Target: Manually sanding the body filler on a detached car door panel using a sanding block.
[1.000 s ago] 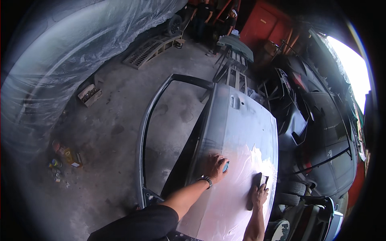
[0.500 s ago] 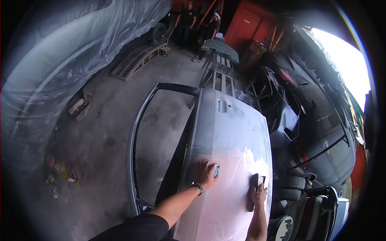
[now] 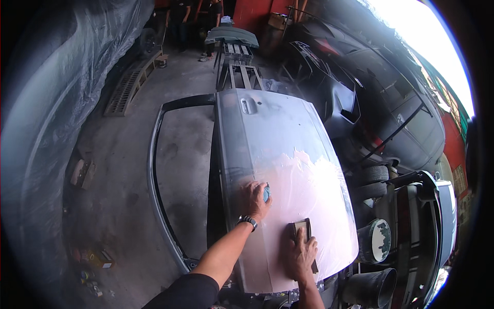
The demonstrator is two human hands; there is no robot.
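Position: The car door (image 3: 278, 126) lies outer face up in front of the person, with its window frame (image 3: 153, 159) to the left. A pale pink coating (image 3: 290, 198) covers the nearer part of the face.

Left grip (image 3: 256, 200): fingers curl around a blue pad (image 3: 266, 193), against the panel near the window side.

Right grip (image 3: 302, 252): grasps a long, dark-edged block (image 3: 300, 225), fingers laid along its top, over the coating near the door's lower end. The block's underside is hidden.

Handling: The block is probably light and stiff; take hold along both long sides, with fingertips clear of the face beneath. The pad is probably soft and compressible; hold it around its rim. Treat the door as heavy and rigid, its coating possibly dusty and slippery; take hold at the outer edges, not by the slender window frame.
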